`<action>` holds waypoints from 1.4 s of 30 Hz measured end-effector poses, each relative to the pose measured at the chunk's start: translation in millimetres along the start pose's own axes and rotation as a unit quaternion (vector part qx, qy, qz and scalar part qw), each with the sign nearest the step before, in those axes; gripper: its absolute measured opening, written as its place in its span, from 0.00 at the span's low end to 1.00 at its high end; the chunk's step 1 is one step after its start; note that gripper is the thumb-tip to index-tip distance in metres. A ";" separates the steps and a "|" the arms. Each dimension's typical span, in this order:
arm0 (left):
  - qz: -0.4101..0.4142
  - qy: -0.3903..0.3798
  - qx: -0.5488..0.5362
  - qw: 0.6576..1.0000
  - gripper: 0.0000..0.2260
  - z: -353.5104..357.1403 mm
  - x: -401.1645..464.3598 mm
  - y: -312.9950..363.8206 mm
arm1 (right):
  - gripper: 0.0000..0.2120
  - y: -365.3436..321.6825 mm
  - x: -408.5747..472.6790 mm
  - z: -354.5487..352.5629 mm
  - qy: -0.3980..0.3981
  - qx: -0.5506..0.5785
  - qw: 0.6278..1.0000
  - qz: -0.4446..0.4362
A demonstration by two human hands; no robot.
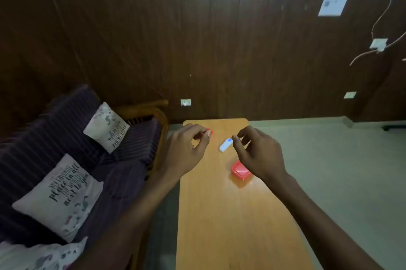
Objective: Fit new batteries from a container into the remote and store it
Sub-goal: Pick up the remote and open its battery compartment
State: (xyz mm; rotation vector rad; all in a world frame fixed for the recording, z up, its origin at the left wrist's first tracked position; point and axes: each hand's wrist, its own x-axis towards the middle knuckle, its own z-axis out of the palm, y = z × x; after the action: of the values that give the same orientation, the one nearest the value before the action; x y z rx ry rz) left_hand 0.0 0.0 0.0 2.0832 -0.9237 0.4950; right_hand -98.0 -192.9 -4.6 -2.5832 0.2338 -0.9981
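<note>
A small white remote [225, 145] with a blue end lies on the wooden table [230, 214], between my two hands. My left hand [189, 149] hovers at the table's far left and pinches a small red object [209, 132], likely a battery, between thumb and fingers. My right hand [257, 153] floats just right of the remote with its fingers curled apart and nothing in them. Below that hand a red lidded container [240, 171] sits on the table, partly hidden by the hand.
A dark striped sofa [72, 160] with printed cushions [63, 195] runs along the table's left side. A dark wood-panelled wall [197, 39] stands close behind the table's far end. Pale floor [340, 171] lies to the right.
</note>
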 end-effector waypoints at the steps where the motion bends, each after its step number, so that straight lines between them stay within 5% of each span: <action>1: -0.009 -0.010 -0.012 1.000 0.12 11.1 1.0 -15.5 | 0.11 7.1 -1.5 13.1 -0.015 0.003 1.000 0.013; 13: -0.076 -0.216 -0.115 0.967 0.11 92.0 46.8 -207.4 | 0.11 25.3 6.8 182.6 -0.094 -0.047 0.955 0.278; 33: 0.003 -0.435 -0.155 0.887 0.08 181.9 95.9 -241.6 | 0.12 29.0 -29.6 217.8 -0.021 -0.079 0.847 0.525; 42: 0.040 -0.537 -0.169 0.825 0.07 281.9 176.7 -326.8 | 0.11 79.0 31.9 324.4 0.009 -0.067 0.775 0.629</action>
State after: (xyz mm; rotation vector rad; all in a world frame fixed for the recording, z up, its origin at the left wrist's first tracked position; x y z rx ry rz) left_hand 371.5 -162.1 -230.6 1.8991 -1.5644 -0.8825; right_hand 142.9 -186.6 -238.0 -1.7645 1.7634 -0.4334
